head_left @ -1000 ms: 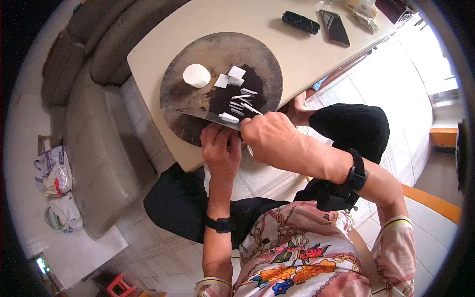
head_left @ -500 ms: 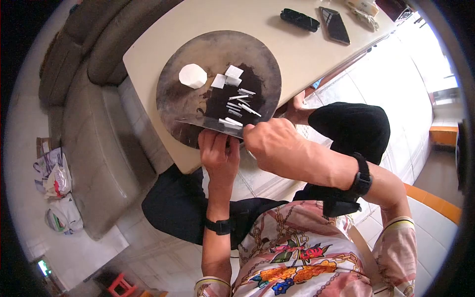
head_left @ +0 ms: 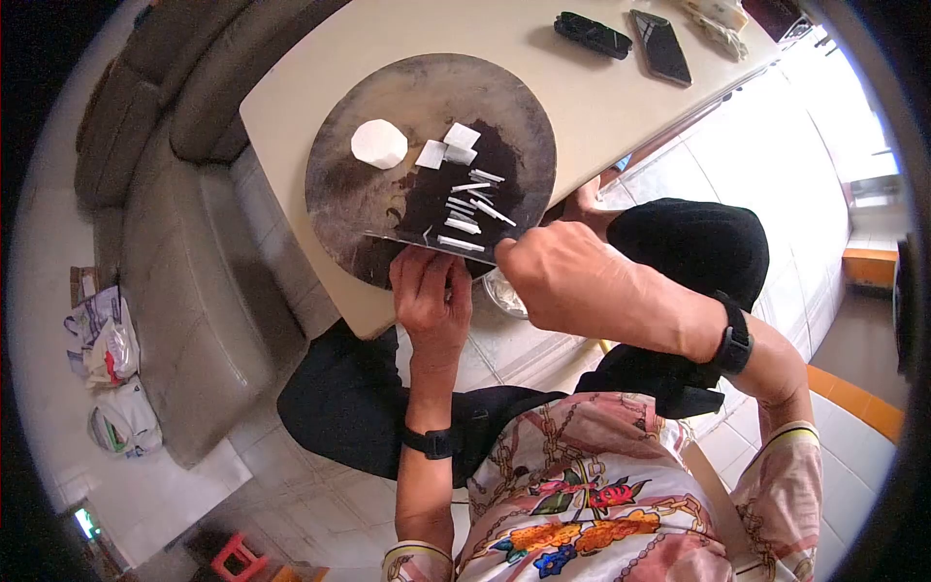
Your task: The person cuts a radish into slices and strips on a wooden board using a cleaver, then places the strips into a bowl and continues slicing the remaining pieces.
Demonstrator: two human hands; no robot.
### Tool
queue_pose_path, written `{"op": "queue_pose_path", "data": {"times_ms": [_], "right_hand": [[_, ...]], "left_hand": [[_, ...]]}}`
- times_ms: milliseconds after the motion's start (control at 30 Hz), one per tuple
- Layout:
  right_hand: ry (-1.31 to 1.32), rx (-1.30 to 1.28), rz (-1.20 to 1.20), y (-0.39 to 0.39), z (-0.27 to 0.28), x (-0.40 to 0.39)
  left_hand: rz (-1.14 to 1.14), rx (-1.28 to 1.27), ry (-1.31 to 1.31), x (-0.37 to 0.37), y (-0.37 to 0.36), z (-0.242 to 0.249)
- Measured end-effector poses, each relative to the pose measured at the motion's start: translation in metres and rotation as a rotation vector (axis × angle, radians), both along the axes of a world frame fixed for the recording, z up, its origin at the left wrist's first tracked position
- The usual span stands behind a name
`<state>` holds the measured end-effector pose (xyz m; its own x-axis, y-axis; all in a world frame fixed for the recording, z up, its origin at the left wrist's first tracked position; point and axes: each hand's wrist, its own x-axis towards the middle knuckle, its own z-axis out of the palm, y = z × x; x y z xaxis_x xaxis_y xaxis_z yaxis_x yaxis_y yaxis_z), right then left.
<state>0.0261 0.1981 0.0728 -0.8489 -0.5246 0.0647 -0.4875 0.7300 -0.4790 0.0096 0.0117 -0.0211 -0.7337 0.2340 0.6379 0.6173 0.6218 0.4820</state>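
My right hand (head_left: 553,272) is closed round the handle of a knife, whose blade (head_left: 412,241) lies across the near part of a round, dark chopping board (head_left: 339,209). Right behind the blade, the fingers of my left hand (head_left: 432,291) are bent and pressed together on the board; whatever they hold down is hidden. Thin white strips (head_left: 464,226) lie in several small groups just beyond the blade. Farther off are a few flat white slices (head_left: 461,136), partly overlapping. A thick, faceted white chunk (head_left: 379,144), like peeled radish, sits at the board's far left.
The board rests on a cream table (head_left: 291,87). A black case (head_left: 592,36) and a phone (head_left: 661,47) lie at its far right. Below the table edge, a bowl (head_left: 506,296) with pale contents shows beside my right hand. A brown sofa (head_left: 208,291) stands to the left.
My right hand has shifted slightly right and up with the knife, and the blade now stands more on edge. Another strip lies beside it. More of the bowl shows. My left hand has barely moved.
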Motion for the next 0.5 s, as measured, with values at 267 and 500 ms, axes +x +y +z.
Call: {"op": "queue_pose_path", "data": {"times_ms": [267, 500], "right_hand": [[-0.067, -0.014, -0.096, -0.008, -0.005, -0.008], [-0.136, 0.01, -0.039, 0.008, 0.005, -0.004]], "left_hand": [[-0.008, 0.01, -0.004, 0.0, 0.002, 0.002], [-0.018, 0.003, 0.012, -0.001, 0.001, 0.001]]}}
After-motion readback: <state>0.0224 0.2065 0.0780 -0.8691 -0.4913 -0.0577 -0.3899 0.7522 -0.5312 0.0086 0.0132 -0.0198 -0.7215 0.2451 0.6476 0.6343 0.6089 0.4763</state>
